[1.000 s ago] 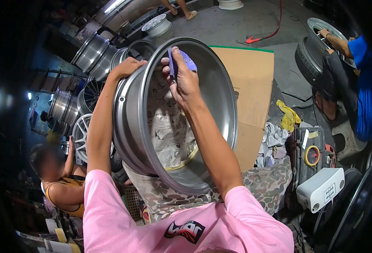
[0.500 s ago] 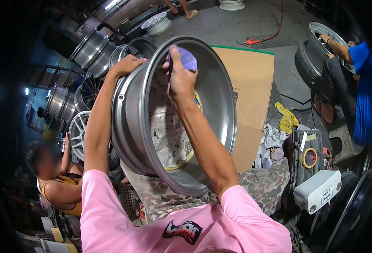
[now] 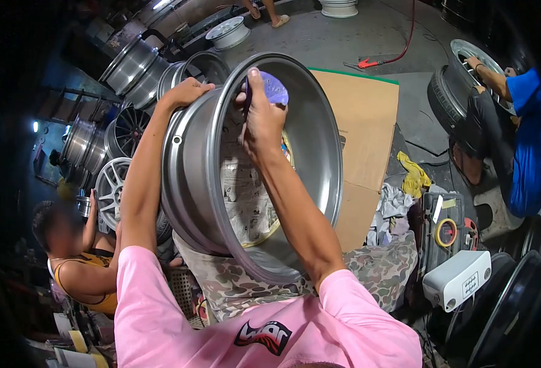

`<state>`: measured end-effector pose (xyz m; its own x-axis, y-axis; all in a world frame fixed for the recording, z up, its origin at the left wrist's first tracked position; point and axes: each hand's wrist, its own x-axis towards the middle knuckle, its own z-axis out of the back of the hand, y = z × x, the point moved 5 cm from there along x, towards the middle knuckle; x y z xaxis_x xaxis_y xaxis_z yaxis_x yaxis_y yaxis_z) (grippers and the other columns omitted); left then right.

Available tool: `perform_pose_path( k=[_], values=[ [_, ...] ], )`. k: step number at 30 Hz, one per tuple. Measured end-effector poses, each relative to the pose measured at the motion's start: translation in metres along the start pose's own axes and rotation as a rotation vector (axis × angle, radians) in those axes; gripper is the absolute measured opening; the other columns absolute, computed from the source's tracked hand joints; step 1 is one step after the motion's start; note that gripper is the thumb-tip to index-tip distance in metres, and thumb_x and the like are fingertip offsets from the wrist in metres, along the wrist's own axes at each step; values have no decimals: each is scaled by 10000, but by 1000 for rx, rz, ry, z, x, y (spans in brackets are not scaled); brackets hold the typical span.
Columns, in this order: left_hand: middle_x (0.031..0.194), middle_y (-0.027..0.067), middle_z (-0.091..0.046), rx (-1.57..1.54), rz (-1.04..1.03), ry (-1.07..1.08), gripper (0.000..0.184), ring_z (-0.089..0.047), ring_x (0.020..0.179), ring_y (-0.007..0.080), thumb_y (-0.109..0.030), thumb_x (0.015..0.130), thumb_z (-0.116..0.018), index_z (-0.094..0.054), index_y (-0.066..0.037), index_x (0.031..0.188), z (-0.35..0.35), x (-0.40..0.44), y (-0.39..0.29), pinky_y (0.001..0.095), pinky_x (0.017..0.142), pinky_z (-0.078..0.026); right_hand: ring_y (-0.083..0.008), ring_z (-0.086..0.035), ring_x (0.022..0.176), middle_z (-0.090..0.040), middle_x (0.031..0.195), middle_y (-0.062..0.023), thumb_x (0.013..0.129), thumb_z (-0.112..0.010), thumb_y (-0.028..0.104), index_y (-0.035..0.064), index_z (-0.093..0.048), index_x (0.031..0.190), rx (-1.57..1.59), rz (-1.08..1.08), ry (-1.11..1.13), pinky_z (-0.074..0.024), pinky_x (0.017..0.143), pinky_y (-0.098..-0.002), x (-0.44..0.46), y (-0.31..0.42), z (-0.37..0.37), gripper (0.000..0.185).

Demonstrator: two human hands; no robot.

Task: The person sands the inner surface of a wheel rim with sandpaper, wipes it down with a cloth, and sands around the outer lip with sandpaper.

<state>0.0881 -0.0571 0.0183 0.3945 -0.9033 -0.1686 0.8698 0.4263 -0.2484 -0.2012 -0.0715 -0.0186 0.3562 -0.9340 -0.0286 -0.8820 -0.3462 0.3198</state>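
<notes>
A large grey wheel rim (image 3: 191, 178) stands tilted over my camouflage-covered lap, with printed newspaper (image 3: 243, 196) lining its inside behind yellow tape. My left hand (image 3: 189, 94) rests over the rim's outer left edge at the top, its fingertips bent onto the metal. Inside the upper rim opening, my right hand (image 3: 263, 116) grips a purple sanding pad (image 3: 275, 89), thumb pointing up along it. The pad is near the inner wall at the top; whether it touches the metal is hard to tell.
Several wheels (image 3: 137, 70) are stacked at the left, where a person in yellow (image 3: 83, 276) sits. Flat cardboard (image 3: 362, 122) lies beyond the rim. At right are a toolbox (image 3: 442, 227), a white device (image 3: 457, 279) and a person in blue (image 3: 525, 135) handling a tyred wheel (image 3: 451, 98).
My right hand and the purple pad have shifted slightly and turned inside the rim, showing more of the pad's face. My left hand keeps its place on the rim. The view has moved a little.
</notes>
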Motion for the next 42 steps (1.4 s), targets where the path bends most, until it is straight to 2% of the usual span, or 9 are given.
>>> perform_pose_path(
  k=[8,16,19,24,27,31,36,39,42],
  values=[
    [678,115,-678,22,-33,-1,627,-618,643,166,-561,973,-635,-771,42,874,-2,1,6,375,645,-489,-85,-599,580,-662,743,0,970,-756,259,90,-683,889,-29,10,35,-479,562,-247,3,-2,2,201],
    [619,76,-615,-3,-57,-65,653,-527,560,139,-549,971,-648,-730,68,773,-2,6,18,371,553,-436,-86,-603,591,-660,757,1,964,-767,241,95,-682,923,51,-20,45,-486,551,-253,3,-17,3,174],
    [597,73,-595,-67,-1,-51,667,-509,555,133,-550,972,-653,-711,71,737,-8,1,17,373,549,-428,-72,-573,645,-653,785,18,973,-758,284,68,-704,968,86,-4,-16,-467,637,-242,22,-18,7,223],
    [598,51,-599,-33,-53,-47,640,-508,553,122,-542,979,-653,-737,45,736,-3,7,11,355,545,-425,-67,-569,664,-646,773,27,989,-738,291,85,-704,905,96,34,-3,-467,646,-245,-3,-13,-2,225],
    [606,47,-619,-60,-3,-37,638,-526,563,121,-546,983,-646,-749,39,754,-6,1,7,357,553,-436,-79,-582,614,-666,815,1,959,-776,234,96,-679,971,150,-80,2,-456,542,-218,20,-13,7,169],
    [605,48,-621,-32,-29,-30,636,-526,552,113,-539,983,-648,-752,51,766,-3,8,10,347,540,-433,-70,-578,696,-650,799,27,974,-758,264,91,-706,926,134,-52,14,-467,652,-245,-13,-5,-4,187],
    [608,46,-619,-38,-33,-8,645,-522,544,113,-545,980,-649,-746,54,762,-5,5,7,345,528,-426,-124,-692,815,-726,959,-26,949,-779,209,39,-717,1050,120,-130,-10,-565,750,-300,0,-6,3,207],
    [617,50,-623,-31,-48,-32,647,-528,545,118,-549,980,-647,-747,54,768,-2,7,12,351,531,-429,-138,-707,880,-731,981,-40,964,-758,205,37,-713,1051,139,-69,41,-570,853,-311,-41,11,-9,194],
    [617,61,-619,-54,14,-36,665,-533,553,130,-555,981,-641,-738,51,723,-4,1,3,364,543,-435,-154,-710,928,-729,1039,-60,958,-764,204,24,-691,1129,162,-195,92,-572,881,-313,-16,-2,4,259]
  ],
)
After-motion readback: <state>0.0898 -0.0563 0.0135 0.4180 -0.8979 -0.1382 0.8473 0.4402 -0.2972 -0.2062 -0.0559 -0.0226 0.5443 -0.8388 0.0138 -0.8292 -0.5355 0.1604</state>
